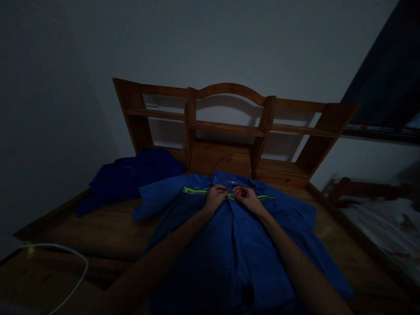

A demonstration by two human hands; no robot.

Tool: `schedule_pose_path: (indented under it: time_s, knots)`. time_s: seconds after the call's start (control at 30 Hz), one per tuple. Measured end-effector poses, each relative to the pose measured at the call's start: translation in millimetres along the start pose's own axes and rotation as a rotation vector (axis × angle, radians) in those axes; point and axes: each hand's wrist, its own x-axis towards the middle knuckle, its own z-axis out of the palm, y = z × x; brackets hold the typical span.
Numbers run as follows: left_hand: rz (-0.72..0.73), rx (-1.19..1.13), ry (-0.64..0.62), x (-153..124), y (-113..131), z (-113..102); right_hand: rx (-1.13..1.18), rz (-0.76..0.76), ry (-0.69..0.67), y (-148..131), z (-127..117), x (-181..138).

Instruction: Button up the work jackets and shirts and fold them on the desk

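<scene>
A blue work shirt (229, 245) with a yellow-green reflective stripe (197, 191) lies spread front-up on a bare wooden bed frame (108, 227). Both my hands meet at the top of its front opening, just below the collar (229, 178). My left hand (215, 195) pinches the left edge of the placket with curled fingers. My right hand (246, 195) grips the right edge, fingers closed. What lies between the fingertips is too small to make out.
A second dark blue garment (131, 177) is heaped at the back left of the frame. A wooden headboard with shelves (226, 127) stands against the wall. A white cable (78, 271) curls at the front left. Another bed (383, 218) sits to the right.
</scene>
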Motion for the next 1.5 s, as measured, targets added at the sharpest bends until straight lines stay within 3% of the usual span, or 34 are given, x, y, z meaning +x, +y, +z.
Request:
schedule_pose_path:
  time_s: [0.63,0.97,1.13,1.5]
  knots:
    - [-0.052,-0.062,-0.006,-7,3,-2,-0.067,-0.100,0.012,2,1,1]
    - [-0.164,-0.183,0.002,-11,12,-7,-0.100,-0.079,0.018,0,0,-1]
    - [-0.139,-0.198,-0.037,-12,13,-8,-0.091,-0.084,0.069,0,1,-2]
    - [-0.188,-0.199,0.027,-9,12,-5,-0.019,-0.033,0.076,4,1,1]
